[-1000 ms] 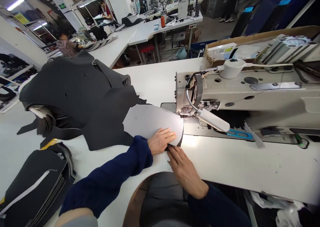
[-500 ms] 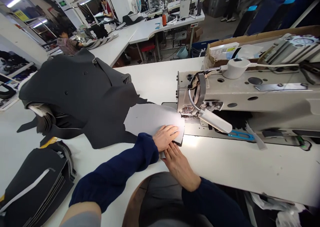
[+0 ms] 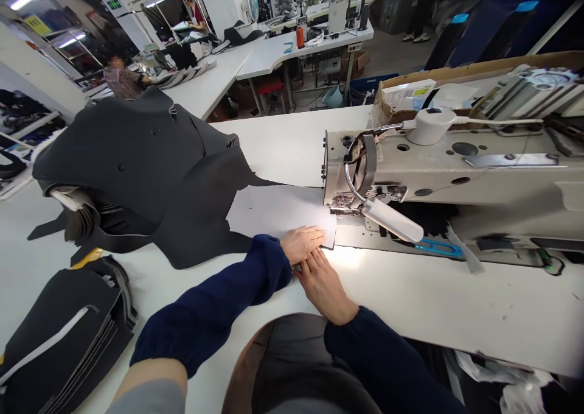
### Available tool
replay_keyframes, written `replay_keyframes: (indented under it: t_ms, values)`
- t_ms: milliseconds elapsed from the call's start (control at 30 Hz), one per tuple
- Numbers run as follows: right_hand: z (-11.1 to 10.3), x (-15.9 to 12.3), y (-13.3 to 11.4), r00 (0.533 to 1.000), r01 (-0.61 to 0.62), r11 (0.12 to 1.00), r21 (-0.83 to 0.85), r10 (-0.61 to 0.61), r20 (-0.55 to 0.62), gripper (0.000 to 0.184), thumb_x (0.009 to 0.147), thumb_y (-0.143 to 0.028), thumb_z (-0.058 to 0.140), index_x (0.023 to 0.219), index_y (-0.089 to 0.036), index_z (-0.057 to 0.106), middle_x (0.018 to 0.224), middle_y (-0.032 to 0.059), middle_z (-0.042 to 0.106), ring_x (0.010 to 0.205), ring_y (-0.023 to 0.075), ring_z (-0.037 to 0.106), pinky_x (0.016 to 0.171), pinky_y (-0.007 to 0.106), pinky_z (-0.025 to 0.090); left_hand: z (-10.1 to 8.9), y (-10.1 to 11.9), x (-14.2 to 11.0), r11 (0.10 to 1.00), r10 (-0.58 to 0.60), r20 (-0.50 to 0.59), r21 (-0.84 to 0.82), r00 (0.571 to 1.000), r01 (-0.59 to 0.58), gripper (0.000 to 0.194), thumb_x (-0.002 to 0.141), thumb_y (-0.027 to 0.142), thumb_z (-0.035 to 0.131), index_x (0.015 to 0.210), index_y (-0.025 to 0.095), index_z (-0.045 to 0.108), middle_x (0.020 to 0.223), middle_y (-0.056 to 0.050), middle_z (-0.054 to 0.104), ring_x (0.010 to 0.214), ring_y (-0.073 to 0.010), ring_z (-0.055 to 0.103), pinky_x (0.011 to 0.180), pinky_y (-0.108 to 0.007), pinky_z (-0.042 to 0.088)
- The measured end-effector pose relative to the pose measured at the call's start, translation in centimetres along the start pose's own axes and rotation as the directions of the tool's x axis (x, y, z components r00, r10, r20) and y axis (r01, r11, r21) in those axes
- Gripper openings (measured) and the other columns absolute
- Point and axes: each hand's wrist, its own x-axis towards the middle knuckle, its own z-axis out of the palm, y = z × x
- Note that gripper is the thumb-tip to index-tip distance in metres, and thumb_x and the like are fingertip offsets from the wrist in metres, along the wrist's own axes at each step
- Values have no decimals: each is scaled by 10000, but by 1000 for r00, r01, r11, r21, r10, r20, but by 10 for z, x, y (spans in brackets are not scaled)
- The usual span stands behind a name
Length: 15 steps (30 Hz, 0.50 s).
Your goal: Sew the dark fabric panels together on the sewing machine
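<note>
The grey panel (image 3: 278,214) lies flat on the white tabletop (image 3: 410,298), and its long side runs left to right, from the dark pile of cut pieces (image 3: 137,170) toward the sewing machine (image 3: 438,170). Its right edge reaches just to the needle area (image 3: 344,202) under the machine head, where the small lamp (image 3: 392,220) throws a bright spot on the tabletop. The left hand (image 3: 303,243) rests on top of the near right corner of the panel, palm down, fingers stretched flat and pointing to the needle; it presses the panel and does not close around anything. The right hand (image 3: 325,283) lies just behind it, at the near edge of the panel, also flat and spread, its fingertips touching the left hand's side and the panel's border; its grip is likewise released, nothing is pinched that I can see. So the panel lies in front of both hands, away from the person and a little to the left, and the needle is to the right of the fingers, near but not touching. The left hand is the nearer one to the needle. A second dark stack (image 3: 64,335) sits on the near left of the tabletop, well apart from the hands. Blue scissors (image 3: 438,246) lie on the machine bed, beyond the lamp.
</note>
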Motion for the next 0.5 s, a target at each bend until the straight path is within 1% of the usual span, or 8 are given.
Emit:
replay_keyframes:
  t_ms: [133, 267, 367, 500]
  values:
    - [4, 6, 6, 1000, 12, 999, -33, -12, -17, 277, 913, -201, 434, 1053, -45, 616, 1052, 191, 611, 1094, 305, 531, 1004, 493, 406, -4, 0, 7, 999, -24, 25, 34, 999, 23, 381, 883, 108, 420, 1249, 150, 517, 1412, -67, 426, 1326, -190, 346, 1090, -329, 325]
    - [10, 11, 14, 999, 9, 999, -38, -11, -37, 273, 903, -176, 433, 1027, -25, 624, 1032, 200, 620, 1078, 301, 538, 1018, 493, 390, -8, 0, 16, 996, -64, 39, 57, 997, 61, 379, 902, 137, 409, 1269, 115, 503, 1418, -85, 415, 1326, -204, 344, 1091, -334, 324]
    - [14, 14, 19, 1000, 18, 999, -40, -18, -11, 279, 880, -136, 437, 1063, -18, 612, 1074, 208, 607, 1113, 307, 518, 1031, 494, 375, -10, -2, 22, 993, -67, 20, 95, 998, 65, 378, 895, 129, 418, 1260, 128, 513, 1407, -82, 430, 1316, -201, 360, 1079, -316, 331]
    - [15, 20, 26, 1000, 13, 999, -53, -12, 23, 291, 847, -96, 447, 1076, -16, 608, 1104, 215, 596, 1149, 314, 492, 1050, 503, 346, -11, -7, 30, 987, -91, 24, 133, 996, 87, 385, 907, 120, 385, 1272, 138, 505, 1415, -63, 422, 1320, -200, 352, 1071, -307, 334]
